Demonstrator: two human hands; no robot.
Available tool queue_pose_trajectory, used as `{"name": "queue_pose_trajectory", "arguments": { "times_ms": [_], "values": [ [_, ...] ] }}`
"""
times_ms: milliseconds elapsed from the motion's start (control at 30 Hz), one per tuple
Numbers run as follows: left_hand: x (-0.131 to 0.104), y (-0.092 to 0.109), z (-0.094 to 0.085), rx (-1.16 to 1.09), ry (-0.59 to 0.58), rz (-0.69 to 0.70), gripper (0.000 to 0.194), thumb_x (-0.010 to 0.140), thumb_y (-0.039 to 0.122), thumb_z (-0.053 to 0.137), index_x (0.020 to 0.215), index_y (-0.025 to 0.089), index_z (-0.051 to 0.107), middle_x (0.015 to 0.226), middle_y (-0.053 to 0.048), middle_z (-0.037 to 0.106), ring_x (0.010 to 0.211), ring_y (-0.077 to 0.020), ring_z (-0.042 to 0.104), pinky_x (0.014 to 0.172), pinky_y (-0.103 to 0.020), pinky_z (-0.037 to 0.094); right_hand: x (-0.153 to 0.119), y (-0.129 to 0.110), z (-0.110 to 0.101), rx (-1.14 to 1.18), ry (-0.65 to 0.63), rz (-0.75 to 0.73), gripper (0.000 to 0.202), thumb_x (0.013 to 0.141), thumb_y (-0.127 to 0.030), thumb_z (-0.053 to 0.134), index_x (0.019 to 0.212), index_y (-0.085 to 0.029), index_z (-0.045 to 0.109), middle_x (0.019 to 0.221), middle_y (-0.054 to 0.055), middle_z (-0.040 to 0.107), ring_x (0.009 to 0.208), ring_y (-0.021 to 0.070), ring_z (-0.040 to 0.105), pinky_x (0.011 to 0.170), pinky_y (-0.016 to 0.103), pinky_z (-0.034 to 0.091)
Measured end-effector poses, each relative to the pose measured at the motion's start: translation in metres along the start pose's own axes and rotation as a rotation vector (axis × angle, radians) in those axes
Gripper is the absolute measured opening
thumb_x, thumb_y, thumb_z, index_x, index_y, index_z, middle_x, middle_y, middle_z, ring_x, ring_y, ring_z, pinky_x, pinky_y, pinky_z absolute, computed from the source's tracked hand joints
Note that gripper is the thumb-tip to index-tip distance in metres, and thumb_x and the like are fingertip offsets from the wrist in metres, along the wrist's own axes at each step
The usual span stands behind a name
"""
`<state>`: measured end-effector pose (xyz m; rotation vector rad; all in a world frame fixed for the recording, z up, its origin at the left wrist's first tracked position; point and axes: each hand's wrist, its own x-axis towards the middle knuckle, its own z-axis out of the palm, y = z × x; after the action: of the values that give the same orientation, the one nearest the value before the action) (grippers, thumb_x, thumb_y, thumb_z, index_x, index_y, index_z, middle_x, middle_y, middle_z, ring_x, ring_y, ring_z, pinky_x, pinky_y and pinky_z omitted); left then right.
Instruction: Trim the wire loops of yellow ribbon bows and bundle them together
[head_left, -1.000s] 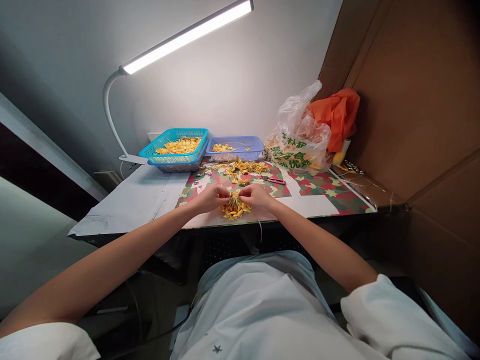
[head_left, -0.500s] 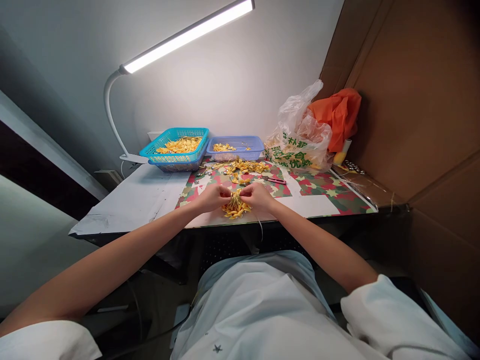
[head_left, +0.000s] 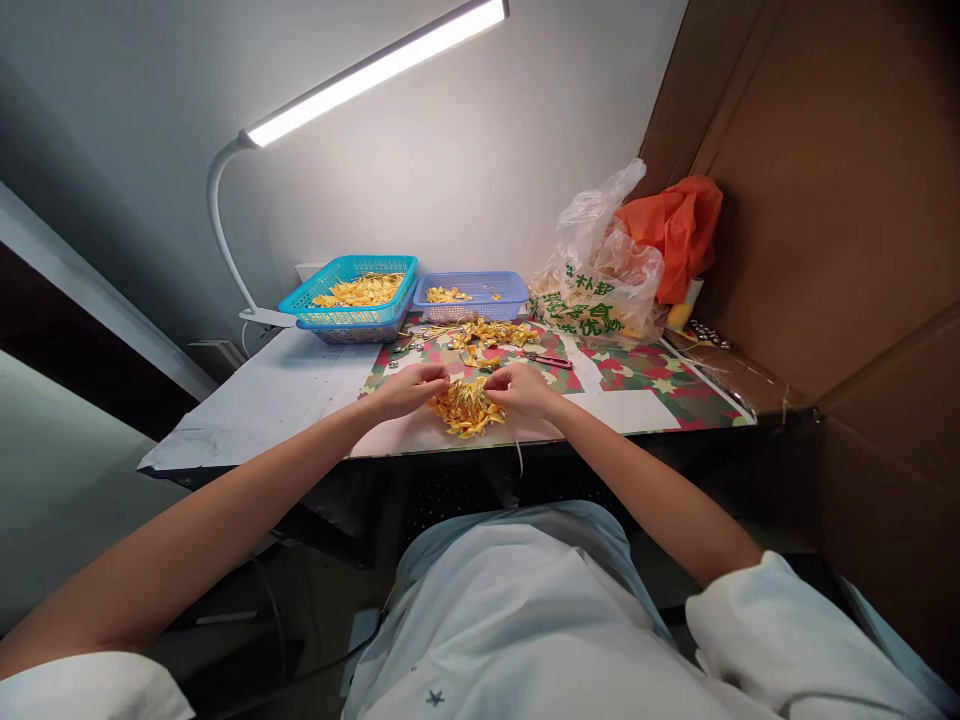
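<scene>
A bunch of yellow ribbon bows with thin gold ties (head_left: 468, 415) is spread in a fan at the table's front edge. My left hand (head_left: 417, 390) pinches its upper left end between thumb and fingertips. At the upper right end, my right hand (head_left: 520, 391) has its fingers closed on the bunch in the same way. The gold ties run between the two hands, with the yellow ribbon hanging below them. A thin pale strip (head_left: 519, 452) dangles over the edge below my right hand. What exactly lies inside each pinch is hidden by the fingers.
Behind my hands lie a loose heap of yellow bows (head_left: 499, 333) and a dark-red handled tool (head_left: 551, 361). A blue basket (head_left: 345, 262) and a lilac basket (head_left: 472, 281) hold more yellow pieces. A plastic bag (head_left: 600, 270) stands right; a lamp (head_left: 375, 75) hangs above.
My hands have moved apart, the left one going left and slightly up. The bunch between them has spread wider, with more of the gold ties showing.
</scene>
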<state>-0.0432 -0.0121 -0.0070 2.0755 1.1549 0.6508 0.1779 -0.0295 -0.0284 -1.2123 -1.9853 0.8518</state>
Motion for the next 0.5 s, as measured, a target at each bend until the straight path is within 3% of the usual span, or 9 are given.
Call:
{"name": "queue_pose_trajectory", "arguments": {
  "times_ms": [233,500],
  "values": [
    [-0.005,-0.007,-0.015,-0.058,0.042,-0.015,0.024,0.07,0.041,0.051,0.058,0.021,0.054,0.061,0.001,0.056,0.065,-0.0162,0.048,0.065,-0.029,0.04,0.002,-0.001,-0.01,0.058,-0.013,0.039,0.014,0.071,-0.019,0.063,0.07,-0.014,0.075,0.072,0.004,0.073,0.066,0.0142,0.063,0.063,0.025,0.046],
    [-0.007,-0.006,-0.026,-0.138,0.048,-0.029,0.022,0.068,0.041,0.053,0.058,0.021,0.057,0.061,0.0,0.061,0.061,-0.0159,0.047,0.062,-0.029,0.039,0.002,-0.004,-0.021,0.095,-0.023,0.014,0.013,0.073,-0.024,0.068,0.073,-0.014,0.075,0.075,0.005,0.073,0.069,0.0143,0.062,0.066,0.026,0.045]
  ]
}}
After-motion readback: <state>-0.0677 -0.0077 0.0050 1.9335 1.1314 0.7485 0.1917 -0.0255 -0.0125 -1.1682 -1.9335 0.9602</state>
